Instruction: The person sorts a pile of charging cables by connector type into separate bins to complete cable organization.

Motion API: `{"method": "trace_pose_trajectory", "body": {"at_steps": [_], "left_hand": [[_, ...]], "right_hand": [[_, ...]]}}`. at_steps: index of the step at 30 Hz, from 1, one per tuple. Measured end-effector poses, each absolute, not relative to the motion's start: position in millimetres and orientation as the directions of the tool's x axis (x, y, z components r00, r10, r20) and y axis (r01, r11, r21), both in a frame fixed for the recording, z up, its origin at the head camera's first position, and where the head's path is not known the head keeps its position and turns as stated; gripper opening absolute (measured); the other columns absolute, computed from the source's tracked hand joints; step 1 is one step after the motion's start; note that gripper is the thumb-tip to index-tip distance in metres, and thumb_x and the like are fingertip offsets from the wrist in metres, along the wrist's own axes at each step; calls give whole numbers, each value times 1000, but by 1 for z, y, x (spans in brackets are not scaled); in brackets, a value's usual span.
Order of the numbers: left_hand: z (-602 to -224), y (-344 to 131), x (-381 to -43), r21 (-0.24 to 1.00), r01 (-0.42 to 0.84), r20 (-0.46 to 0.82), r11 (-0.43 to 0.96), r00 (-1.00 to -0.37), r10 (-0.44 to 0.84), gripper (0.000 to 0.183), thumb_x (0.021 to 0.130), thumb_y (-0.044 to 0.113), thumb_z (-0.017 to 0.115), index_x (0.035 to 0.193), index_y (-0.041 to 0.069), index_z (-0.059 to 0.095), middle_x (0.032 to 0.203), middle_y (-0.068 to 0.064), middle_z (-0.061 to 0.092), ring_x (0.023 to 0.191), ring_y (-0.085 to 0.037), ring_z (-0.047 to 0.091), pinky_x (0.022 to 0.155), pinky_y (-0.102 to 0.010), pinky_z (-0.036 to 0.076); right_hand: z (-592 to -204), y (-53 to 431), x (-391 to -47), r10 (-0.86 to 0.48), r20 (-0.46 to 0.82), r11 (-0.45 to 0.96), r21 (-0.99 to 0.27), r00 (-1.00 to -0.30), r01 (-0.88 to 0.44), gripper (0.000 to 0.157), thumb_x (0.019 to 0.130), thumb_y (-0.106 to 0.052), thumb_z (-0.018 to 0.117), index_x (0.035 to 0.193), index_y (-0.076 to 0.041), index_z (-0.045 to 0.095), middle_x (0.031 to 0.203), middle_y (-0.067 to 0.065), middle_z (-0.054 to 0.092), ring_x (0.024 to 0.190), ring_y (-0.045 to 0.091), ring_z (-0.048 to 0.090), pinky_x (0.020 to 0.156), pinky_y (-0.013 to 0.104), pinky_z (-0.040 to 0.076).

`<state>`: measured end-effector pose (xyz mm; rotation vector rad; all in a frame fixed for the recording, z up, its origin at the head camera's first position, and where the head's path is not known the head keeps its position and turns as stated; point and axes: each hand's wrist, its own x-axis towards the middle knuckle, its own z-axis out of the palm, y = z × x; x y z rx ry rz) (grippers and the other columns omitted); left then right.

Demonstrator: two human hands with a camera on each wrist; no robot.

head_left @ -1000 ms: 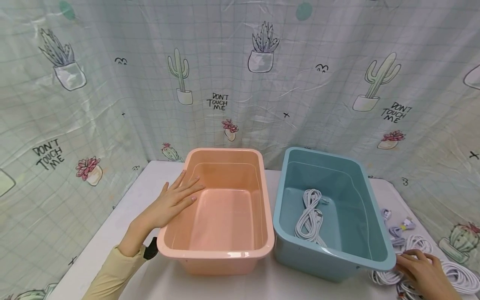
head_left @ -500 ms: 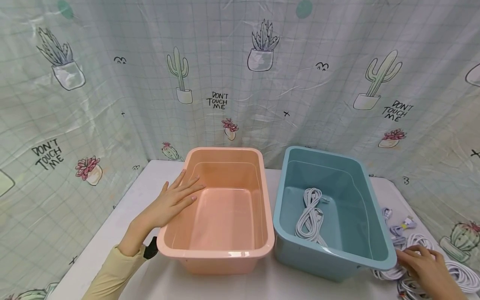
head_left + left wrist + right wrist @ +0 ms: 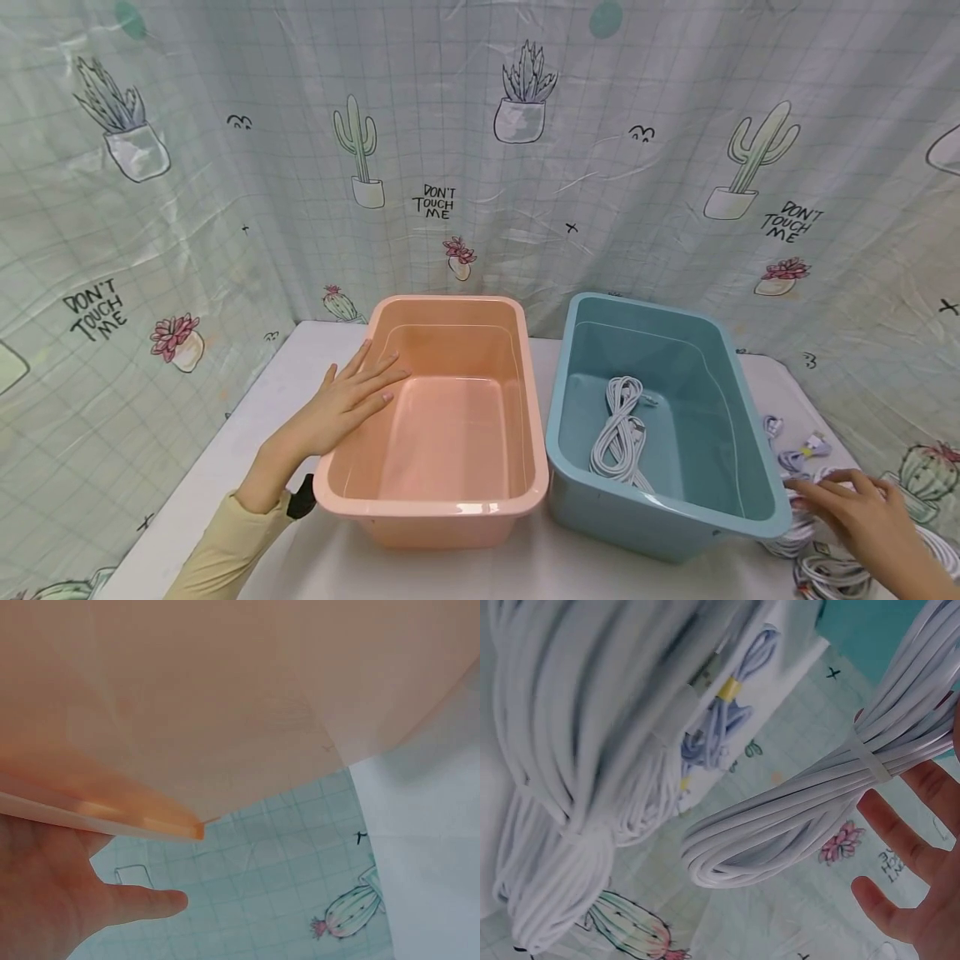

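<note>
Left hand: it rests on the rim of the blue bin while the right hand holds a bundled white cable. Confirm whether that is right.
Wrong bin: the head view shows the left hand resting on the rim of the peach bin, not the blue bin. The right hand does hold a bundled white cable.

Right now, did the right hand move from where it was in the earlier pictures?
Yes, a little: in the head view the right hand has gone up the picture, now higher against the blue bin's near right corner.
</note>
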<state>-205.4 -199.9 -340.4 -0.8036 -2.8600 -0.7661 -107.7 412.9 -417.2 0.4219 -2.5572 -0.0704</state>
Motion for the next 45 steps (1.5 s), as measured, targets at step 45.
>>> {"method": "trace_pose_trajectory", "body": {"at_steps": [45], "left_hand": [[-339,-200,-206,381,519,182,765,-854,488,39,94,41,37,133,38,37,147,6,26,140,-25,-4,98,-69,-2]], "right_hand": [[-302,413,-141,-462,712,865,229,-529,-447,39,92,-47,15,129,-57,15,57,16,52,73,35,39,90,25,31]]}}
